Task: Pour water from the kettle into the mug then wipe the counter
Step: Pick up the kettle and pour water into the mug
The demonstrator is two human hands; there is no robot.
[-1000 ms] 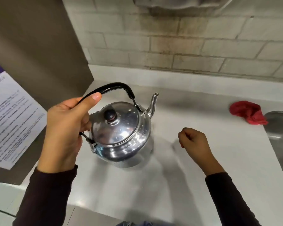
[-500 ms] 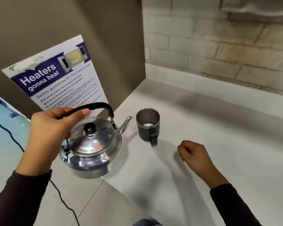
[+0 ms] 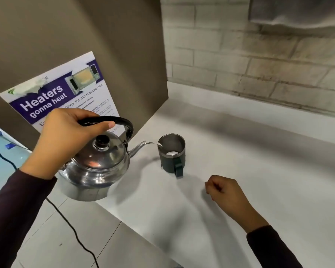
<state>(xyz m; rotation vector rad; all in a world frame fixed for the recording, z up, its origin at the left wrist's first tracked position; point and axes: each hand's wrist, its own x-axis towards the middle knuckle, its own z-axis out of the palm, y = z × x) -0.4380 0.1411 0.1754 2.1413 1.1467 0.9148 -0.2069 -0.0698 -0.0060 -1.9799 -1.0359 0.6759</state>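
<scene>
White counter (image 3: 240,171), brick wall behind. Mug (image 3: 172,152): upright on counter, handle toward viewer. Kettle (image 3: 97,163): airborne at counter's edge, left of mug, tilted; thin stream (image 3: 154,143) from spout just clears the near rim. Left hand (image 3: 66,140): wrapped round kettle handle. Right hand (image 3: 225,191): loosely fisted, empty, near mug's right. Risk: a weaker tilt likely drops the stream short, wetting the counter.

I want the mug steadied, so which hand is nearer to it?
Right. The right hand rests fisted on the counter just beside the mug; the left hand holds the kettle farther away.
</scene>
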